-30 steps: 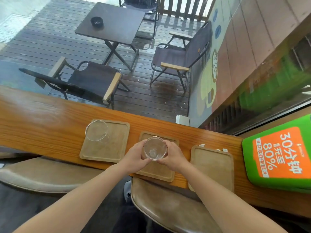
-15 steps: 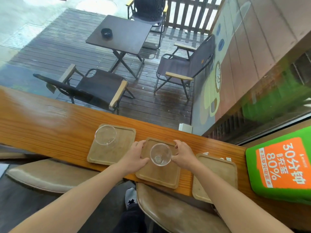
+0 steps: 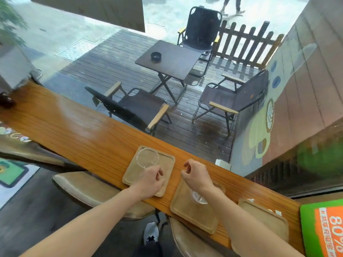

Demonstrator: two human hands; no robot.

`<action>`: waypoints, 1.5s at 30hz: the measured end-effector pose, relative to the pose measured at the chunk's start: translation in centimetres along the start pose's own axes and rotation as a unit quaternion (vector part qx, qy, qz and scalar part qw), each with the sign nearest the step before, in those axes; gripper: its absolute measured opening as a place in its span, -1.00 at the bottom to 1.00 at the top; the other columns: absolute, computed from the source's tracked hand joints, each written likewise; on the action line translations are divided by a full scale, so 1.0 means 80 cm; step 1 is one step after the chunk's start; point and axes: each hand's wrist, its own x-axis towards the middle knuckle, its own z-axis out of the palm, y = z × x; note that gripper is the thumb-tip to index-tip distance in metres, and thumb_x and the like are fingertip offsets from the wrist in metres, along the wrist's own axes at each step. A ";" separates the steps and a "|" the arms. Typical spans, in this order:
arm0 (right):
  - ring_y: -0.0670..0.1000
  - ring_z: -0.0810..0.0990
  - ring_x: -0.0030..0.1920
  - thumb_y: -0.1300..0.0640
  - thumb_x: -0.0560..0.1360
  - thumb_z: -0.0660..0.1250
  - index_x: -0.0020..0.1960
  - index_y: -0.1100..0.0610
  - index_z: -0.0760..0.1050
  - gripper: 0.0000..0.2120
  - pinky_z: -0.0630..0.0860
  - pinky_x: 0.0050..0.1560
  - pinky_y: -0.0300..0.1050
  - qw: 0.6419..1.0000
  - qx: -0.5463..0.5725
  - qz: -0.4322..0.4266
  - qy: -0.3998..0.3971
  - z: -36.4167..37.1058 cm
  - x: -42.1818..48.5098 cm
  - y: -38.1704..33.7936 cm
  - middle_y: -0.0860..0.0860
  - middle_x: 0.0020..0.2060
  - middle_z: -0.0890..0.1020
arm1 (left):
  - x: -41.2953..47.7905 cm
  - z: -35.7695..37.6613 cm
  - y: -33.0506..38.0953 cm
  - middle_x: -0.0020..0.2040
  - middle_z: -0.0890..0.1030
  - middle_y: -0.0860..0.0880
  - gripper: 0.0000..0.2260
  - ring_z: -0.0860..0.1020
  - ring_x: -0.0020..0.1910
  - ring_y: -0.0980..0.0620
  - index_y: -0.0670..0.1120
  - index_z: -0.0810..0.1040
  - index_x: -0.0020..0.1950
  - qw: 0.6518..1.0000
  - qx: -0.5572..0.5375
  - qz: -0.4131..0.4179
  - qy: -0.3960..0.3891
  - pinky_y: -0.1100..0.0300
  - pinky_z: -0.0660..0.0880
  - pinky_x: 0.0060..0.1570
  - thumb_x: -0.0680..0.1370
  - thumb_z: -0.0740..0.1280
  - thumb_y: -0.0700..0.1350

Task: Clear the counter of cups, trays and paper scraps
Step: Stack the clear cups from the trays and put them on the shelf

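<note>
Three wooden trays lie in a row on the wooden counter (image 3: 89, 134). A clear cup (image 3: 147, 157) stands on the far corner of the left tray (image 3: 167, 164). My left hand (image 3: 152, 179) hovers over that tray just short of the cup, fingers loosely curled and holding nothing. A second clear cup (image 3: 199, 197) stands on the middle tray (image 3: 187, 210), partly hidden under my right forearm. My right hand (image 3: 196, 175) is above the counter between these two trays, fingers half curled and empty. The right tray (image 3: 259, 217) has small white paper scraps (image 3: 277, 212) at its far edge.
A green and orange sign (image 3: 323, 227) lies at the counter's right end. A small white box (image 3: 223, 164) sits at the far edge by the window. Padded stools (image 3: 89, 188) stand below the near edge. A dark object (image 3: 6, 101) sits at the far left.
Both hands let go of the cup, which now stands on the middle tray. They moved left, the left hand toward the other cup. The view tilted up.
</note>
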 end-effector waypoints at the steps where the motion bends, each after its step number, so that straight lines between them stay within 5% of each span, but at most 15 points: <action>1: -0.11 0.53 -0.19 0.08 0.53 0.37 0.12 0.04 0.53 -0.82 0.56 -0.16 -0.21 1.000 -0.001 -0.006 -0.010 0.008 0.003 -0.006 -0.13 -0.16 0.55 | -0.003 -0.004 -0.008 -0.15 0.56 0.05 -0.92 0.54 -0.18 0.11 0.08 0.49 -0.05 1.000 0.004 -0.009 -0.001 0.25 0.50 -0.20 0.52 0.37 -0.03; 10: -0.11 0.51 -0.09 0.03 0.46 0.44 0.27 0.06 0.47 -0.59 0.45 -0.16 -0.28 0.997 -0.001 0.000 -0.071 0.069 0.033 -0.041 -0.12 -0.05 0.53 | -0.004 -0.040 -0.074 -0.16 0.59 0.15 -0.92 0.55 -0.17 0.18 0.12 0.51 -0.09 0.996 0.043 -0.076 -0.025 0.16 0.56 -0.16 0.49 0.36 0.07; 17: -0.09 0.48 0.04 0.04 0.45 0.48 0.39 0.06 0.37 -0.43 0.43 0.02 -0.22 0.995 0.020 0.034 -0.086 0.095 0.058 -0.048 -0.10 0.05 0.50 | 0.025 -0.059 -0.113 -0.16 0.58 0.12 -0.80 0.55 -0.17 0.15 0.07 0.45 0.02 0.991 0.052 -0.118 -0.037 0.13 0.57 -0.16 0.47 0.41 0.03; 21: -0.10 0.44 0.07 0.05 0.42 0.51 0.44 0.06 0.32 -0.34 0.45 0.10 -0.19 0.994 0.024 0.045 -0.094 0.108 0.072 -0.051 -0.01 0.18 0.52 | 0.047 -0.061 -0.125 0.00 0.51 0.05 -0.58 0.51 -0.06 0.08 -0.02 0.39 0.22 0.990 0.031 -0.129 -0.045 0.21 0.45 -0.16 0.44 0.46 -0.01; 27: 0.06 0.50 0.24 0.09 0.37 0.54 0.47 0.03 0.26 -0.24 0.52 0.24 0.03 0.992 0.050 0.059 -0.104 0.124 0.086 -0.057 0.04 0.30 0.44 | 0.072 -0.060 -0.130 0.39 0.43 -0.07 -0.22 0.47 0.30 -0.08 -0.02 0.17 0.53 0.992 -0.016 -0.120 -0.047 0.01 0.47 0.27 0.42 0.50 -0.11; 30: 0.06 0.51 0.23 0.13 0.37 0.54 0.44 0.02 0.28 -0.27 0.56 0.20 0.06 0.990 0.063 0.066 -0.109 0.128 0.091 -0.060 0.02 0.29 0.44 | 0.079 -0.061 -0.129 0.41 0.43 -0.05 -0.18 0.57 0.18 -0.06 0.04 0.14 0.55 0.992 -0.037 -0.104 -0.055 0.01 0.54 0.19 0.42 0.53 -0.13; 33: 0.05 0.59 0.09 0.13 0.38 0.52 0.36 0.02 0.34 -0.38 0.59 0.10 0.02 0.988 0.086 0.069 -0.107 0.130 0.093 -0.061 -0.01 0.22 0.49 | 0.082 -0.063 -0.124 0.33 0.47 0.04 -0.22 0.63 -0.14 0.13 0.09 0.19 0.53 0.994 -0.047 -0.081 -0.051 0.35 0.50 -0.13 0.43 0.54 -0.11; 35: 0.03 0.59 0.06 0.11 0.40 0.51 0.32 0.02 0.36 -0.45 0.59 0.07 -0.02 0.988 0.091 0.071 -0.105 0.130 0.092 -0.062 -0.03 0.18 0.51 | 0.082 -0.064 -0.120 0.28 0.49 0.07 -0.29 0.60 -0.19 0.17 0.10 0.25 0.48 0.996 -0.047 -0.065 -0.046 0.43 0.42 -0.26 0.43 0.54 -0.10; 42: -0.08 0.49 0.06 0.07 0.39 0.52 0.29 0.02 0.39 -0.47 0.40 -0.14 -0.31 0.989 0.114 0.065 -0.075 0.115 0.077 -0.059 -0.07 0.15 0.51 | 0.075 -0.063 -0.100 0.22 0.48 0.11 -0.37 0.65 -0.15 0.14 0.09 0.33 0.43 0.996 -0.058 -0.042 -0.044 0.31 0.48 -0.15 0.44 0.53 -0.08; 45: -0.03 0.54 0.04 0.04 0.39 0.52 0.27 0.01 0.39 -0.48 0.49 -0.09 -0.21 0.989 0.120 0.064 -0.066 0.093 0.068 -0.057 -0.07 0.12 0.50 | 0.072 -0.064 -0.079 0.21 0.48 0.13 -0.37 0.66 -0.14 0.16 0.06 0.36 0.42 0.996 -0.072 -0.026 -0.042 0.29 0.54 -0.12 0.43 0.54 -0.11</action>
